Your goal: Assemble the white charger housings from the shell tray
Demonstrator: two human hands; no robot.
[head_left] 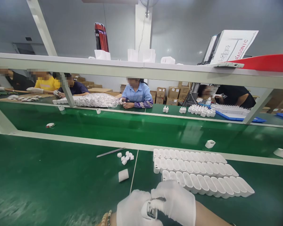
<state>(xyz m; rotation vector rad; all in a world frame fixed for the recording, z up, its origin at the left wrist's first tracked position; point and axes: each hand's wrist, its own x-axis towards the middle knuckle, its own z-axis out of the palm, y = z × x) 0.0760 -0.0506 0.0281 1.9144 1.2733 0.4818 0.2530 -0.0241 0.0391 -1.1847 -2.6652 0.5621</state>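
Both of my hands wear white gloves and meet at the bottom centre in the head view. My left hand (134, 208) is closed round a white plastic housing (149, 210), whose open end shows some inner parts. The fingers of my right hand (175, 201) press on that same housing from the right. Just beyond my right hand, three rows of white oval housings (202, 183) stand on the green bench. A single white housing (123, 175) lies left of the rows, with several small white pieces (127, 157) behind it.
Metal tweezers (110, 152) lie left of the small pieces. Beyond a pale rail, a green conveyor (132, 128) carries scattered parts, including a white housing (210, 144). A shelf (141, 67) spans above. Several people sit across the conveyor, near a bagged pile (96, 100) and blue trays (235, 117).
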